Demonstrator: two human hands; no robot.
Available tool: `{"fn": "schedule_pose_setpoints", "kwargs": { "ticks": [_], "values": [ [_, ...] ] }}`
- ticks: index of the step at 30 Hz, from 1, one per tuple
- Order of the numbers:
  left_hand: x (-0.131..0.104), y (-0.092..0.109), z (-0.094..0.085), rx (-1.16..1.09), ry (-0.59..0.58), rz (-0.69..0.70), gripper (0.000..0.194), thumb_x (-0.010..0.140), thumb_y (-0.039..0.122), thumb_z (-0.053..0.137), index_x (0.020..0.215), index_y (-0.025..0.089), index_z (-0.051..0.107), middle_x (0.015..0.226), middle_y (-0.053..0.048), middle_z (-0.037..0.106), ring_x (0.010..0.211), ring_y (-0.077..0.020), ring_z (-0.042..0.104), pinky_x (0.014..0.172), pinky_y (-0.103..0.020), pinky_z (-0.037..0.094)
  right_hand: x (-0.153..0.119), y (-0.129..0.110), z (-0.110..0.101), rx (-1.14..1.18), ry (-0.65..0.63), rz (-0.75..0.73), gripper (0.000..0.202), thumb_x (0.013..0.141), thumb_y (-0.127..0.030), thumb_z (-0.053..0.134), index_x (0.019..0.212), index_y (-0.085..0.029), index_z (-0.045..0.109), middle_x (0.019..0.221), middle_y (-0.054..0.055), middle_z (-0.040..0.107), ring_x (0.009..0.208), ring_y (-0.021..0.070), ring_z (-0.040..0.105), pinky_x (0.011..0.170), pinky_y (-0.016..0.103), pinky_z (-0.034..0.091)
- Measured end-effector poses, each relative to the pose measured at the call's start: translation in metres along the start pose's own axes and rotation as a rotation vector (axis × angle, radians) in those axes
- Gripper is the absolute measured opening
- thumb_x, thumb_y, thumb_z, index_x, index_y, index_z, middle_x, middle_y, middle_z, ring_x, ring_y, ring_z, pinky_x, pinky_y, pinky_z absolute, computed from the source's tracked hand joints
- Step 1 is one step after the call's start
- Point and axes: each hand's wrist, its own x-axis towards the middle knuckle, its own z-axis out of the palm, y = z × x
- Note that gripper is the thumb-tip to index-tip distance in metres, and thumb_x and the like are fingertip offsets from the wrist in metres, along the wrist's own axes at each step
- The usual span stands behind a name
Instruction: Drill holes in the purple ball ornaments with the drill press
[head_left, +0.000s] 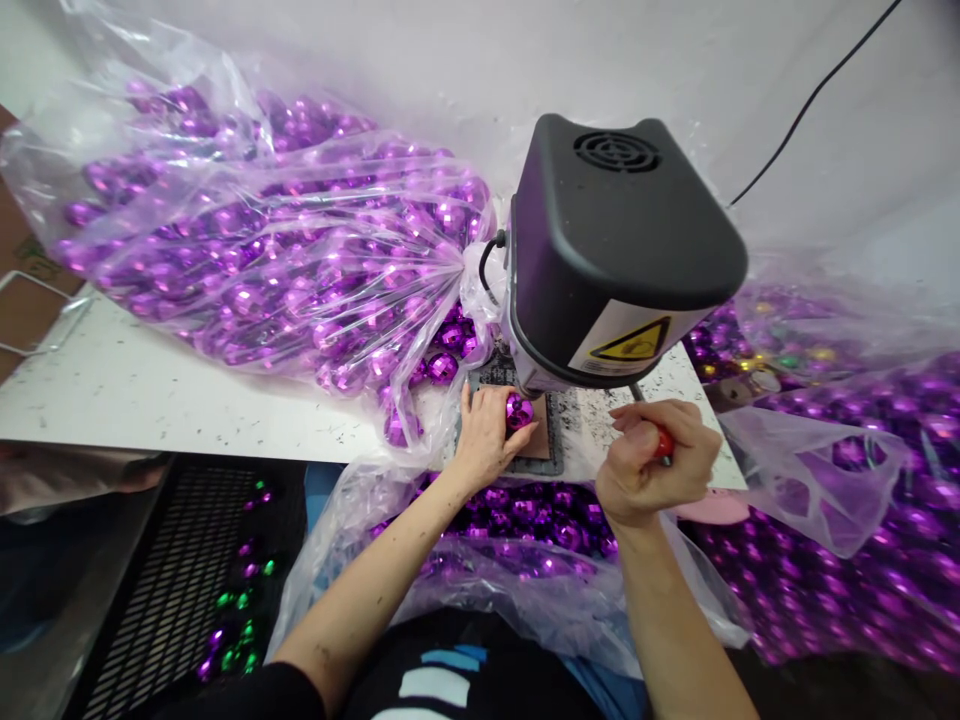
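One purple ball [519,410] sits on the plate [556,452] under the press [615,255], seemingly mid-batch; a full bag [247,240] of balls lies on the tabletop [150,390], another bag [525,540] at the person's lap holds more, so much seems left, though which bag is finished cannot be told; the left hand [487,435] cups the ball with curled fingers; the right hand [649,465] is clenched around the red-tipped lever [664,443].

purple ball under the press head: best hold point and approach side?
Grip the purple faceted ball round its left and near flanks, coming from the left, as the left hand does. The black machine head covers its top; the right hand, on the red-knobbed lever, blocks the right.
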Motion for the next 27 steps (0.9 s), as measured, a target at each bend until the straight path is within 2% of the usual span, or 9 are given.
{"fn": "schedule_pose_setpoints", "kwargs": {
  "ticks": [6,12,18,21,23,25,27],
  "values": [
    [0.0,-0.001,0.001,0.014,0.002,0.001,0.043,0.093,0.041,0.066,0.127,0.02,0.048,0.119,-0.01,0.063,0.118,-0.0265,0.057,0.125,-0.056,0.023,-0.007,0.002,0.006,0.066,0.027,0.034,0.01,0.09,-0.017,0.052,0.094,-0.019,0.061,0.07,-0.001,0.054,0.068,0.0126,0.058,0.06,0.029,0.05],
    [0.001,0.0,-0.001,-0.008,-0.001,-0.003,0.043,0.093,0.04,0.067,0.126,0.02,0.048,0.121,-0.01,0.063,0.119,-0.0272,0.057,0.124,-0.056,0.024,-0.02,0.013,0.01,0.095,0.048,0.035,0.013,0.089,-0.02,0.053,0.099,-0.022,0.062,0.071,0.0,0.056,0.072,0.0161,0.06,0.06,0.033,0.054],
    [0.0,0.0,-0.002,-0.015,-0.015,-0.009,0.044,0.093,0.04,0.066,0.128,0.021,0.048,0.122,-0.01,0.063,0.12,-0.027,0.057,0.125,-0.056,0.022,-0.027,0.018,0.008,0.057,-0.009,0.014,0.012,0.087,-0.017,0.053,0.094,-0.018,0.062,0.073,0.0,0.06,0.067,0.0114,0.059,0.061,0.027,0.05],
    [-0.001,0.0,-0.001,-0.027,-0.014,-0.005,0.042,0.093,0.039,0.067,0.126,0.02,0.05,0.118,-0.01,0.063,0.118,-0.0267,0.057,0.125,-0.056,0.022,-0.005,0.009,0.0,0.037,-0.014,0.019,0.011,0.09,-0.022,0.052,0.091,-0.019,0.062,0.069,-0.002,0.059,0.061,0.0102,0.057,0.057,0.026,0.046],
    [0.001,0.0,0.0,-0.031,-0.012,-0.005,0.042,0.093,0.037,0.067,0.126,0.02,0.05,0.119,-0.01,0.063,0.119,-0.0266,0.057,0.124,-0.056,0.022,0.021,0.004,-0.003,-0.02,-0.018,0.065,0.014,0.092,-0.025,0.053,0.098,-0.019,0.064,0.074,-0.002,0.061,0.058,0.0089,0.057,0.053,0.024,0.042],
    [0.003,-0.001,0.0,-0.036,-0.012,-0.002,0.042,0.093,0.036,0.067,0.127,0.019,0.049,0.12,-0.01,0.063,0.119,-0.0266,0.057,0.125,-0.057,0.022,0.051,0.001,-0.001,-0.108,-0.036,0.143,0.018,0.096,-0.034,0.052,0.096,-0.02,0.064,0.082,0.0,0.062,0.059,0.0068,0.056,0.053,0.024,0.04],
    [0.002,-0.001,-0.002,-0.055,-0.007,0.003,0.044,0.094,0.036,0.067,0.129,0.018,0.048,0.122,-0.011,0.063,0.12,-0.0267,0.057,0.125,-0.057,0.021,0.079,0.001,0.007,-0.126,-0.053,0.168,0.032,0.097,-0.046,0.05,0.088,-0.017,0.06,0.074,-0.002,0.057,0.055,0.0047,0.05,0.053,0.023,0.036]
  ]
}}
